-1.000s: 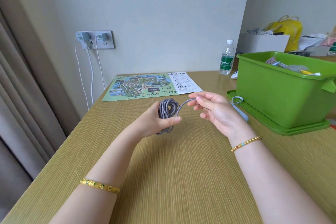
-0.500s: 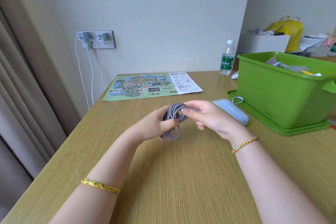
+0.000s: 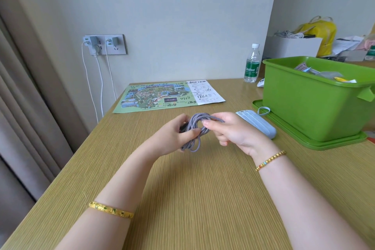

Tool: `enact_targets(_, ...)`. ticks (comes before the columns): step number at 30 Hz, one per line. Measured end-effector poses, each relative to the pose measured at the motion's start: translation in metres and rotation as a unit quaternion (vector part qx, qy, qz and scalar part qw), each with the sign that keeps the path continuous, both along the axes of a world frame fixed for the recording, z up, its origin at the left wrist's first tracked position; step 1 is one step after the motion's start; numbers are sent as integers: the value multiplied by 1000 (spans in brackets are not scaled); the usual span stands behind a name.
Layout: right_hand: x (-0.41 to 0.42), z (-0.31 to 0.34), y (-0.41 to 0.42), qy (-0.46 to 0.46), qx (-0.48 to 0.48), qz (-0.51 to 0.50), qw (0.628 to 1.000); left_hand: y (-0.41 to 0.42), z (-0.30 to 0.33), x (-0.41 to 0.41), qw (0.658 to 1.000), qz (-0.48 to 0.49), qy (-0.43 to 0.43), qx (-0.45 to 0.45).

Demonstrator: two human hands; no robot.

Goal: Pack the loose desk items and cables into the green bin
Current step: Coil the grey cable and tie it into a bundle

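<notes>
A grey braided cable is coiled into loops above the middle of the wooden desk. My left hand grips the coil from the left, thumb across the strands. My right hand pinches the cable's top strand against the coil. Just behind my right hand a pale blue power bank with a loop strap lies on the desk. The green bin stands at the right on its green lid, with papers and small items inside.
A printed map sheet lies flat at the back of the desk. A water bottle stands by the wall. Chargers with white cords hang from the wall socket at the left. A white box and a yellow bag sit far right.
My right hand has brought the loose strand down onto the coil and now pinches it there. The power bank, hidden behind that hand a second ago, is in sight.
</notes>
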State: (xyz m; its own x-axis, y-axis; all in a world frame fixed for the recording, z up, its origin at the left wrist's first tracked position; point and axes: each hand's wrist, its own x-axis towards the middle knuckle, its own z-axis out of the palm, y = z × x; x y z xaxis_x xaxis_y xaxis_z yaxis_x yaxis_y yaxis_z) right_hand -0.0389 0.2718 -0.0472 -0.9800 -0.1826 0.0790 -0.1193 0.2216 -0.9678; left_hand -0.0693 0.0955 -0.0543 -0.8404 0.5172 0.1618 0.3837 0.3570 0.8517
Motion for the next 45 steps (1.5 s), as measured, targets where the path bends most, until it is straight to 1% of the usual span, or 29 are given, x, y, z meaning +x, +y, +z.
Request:
enact_targets(3, -4, -3, -2, 50, 54, -81, 994, 1, -5, -5, 995, 57, 77, -40)
enact_targets(5, -5, -1, -3, 104, 74, -98, 987, -1, -7, -6, 985, 104, 120, -74)
enact_targets(7, -5, 2, -2, 148, 101, -107, 978, -3, -8, -6, 978, 112, 142, -103)
enact_targets(8, -5, 2, -1, 162, 109, -113, 974, -3, -8, -6, 980, 90, 142, -111)
enact_targets(10, -4, 4, 0, 180, 100, -112, 972, -2, -7, -3, 988, 6, 113, -107)
enact_targets(12, -3, 5, 0, 187, 89, -104, 973, 0, -3, 4, 991, -86, 60, -83)
enact_targets(14, -4, 6, 1, 189, 67, -98, 975, 3, 3, 12, 987, -150, 14, -46)
enact_targets(16, -5, 6, 2, 186, 31, -107, 976, 4, 9, 17, 983, -186, -8, 9)
enact_targets(18, -6, 6, 2, 179, 13, -126, 976, 4, 13, 21, 980, -190, -20, 50)
enact_targets(21, -9, 3, 2, 153, 6, -133, 979, 4, 15, 23, 983, -157, -11, 90)
enact_targets(24, -12, 0, 4, 148, 19, -159, 976, 8, 15, 21, 987, -78, -19, 136)
enact_targets(27, -15, -5, 8, 148, 81, -161, 972, 12, 12, 16, 982, 11, -43, 184)
enact_targets(29, -16, -8, 7, 132, 124, -121, 976, 13, 10, 14, 980, 47, -28, 190)
enact_targets(31, -16, -13, 2, 119, 181, -91, 972, 12, 9, 11, 982, 68, -9, 178)
enact_targets(34, -15, -18, -1, 122, 283, -96, 947, 10, 5, 8, 988, 85, 18, 126)
enact_targets(35, -14, -19, -1, 122, 301, -98, 941, 10, 4, 8, 990, 87, 28, 104)
enact_targets(37, -12, -18, -3, 120, 297, -94, 943, 8, 3, 7, 993, 82, 30, 81)
enact_targets(40, -9, -18, -6, 114, 288, -83, 947, 5, 5, 6, 995, 51, 13, 80)
enact_targets(42, -9, -17, -7, 113, 290, -74, 947, 3, 6, 6, 997, 35, 10, 63)
enact_targets(44, -9, -17, -7, 110, 276, -67, 953, 3, 4, 5, 998, 28, 19, 46)
enact_targets(45, -9, -16, -7, 107, 263, -68, 956, 3, 5, 5, 998, 28, 18, 54)
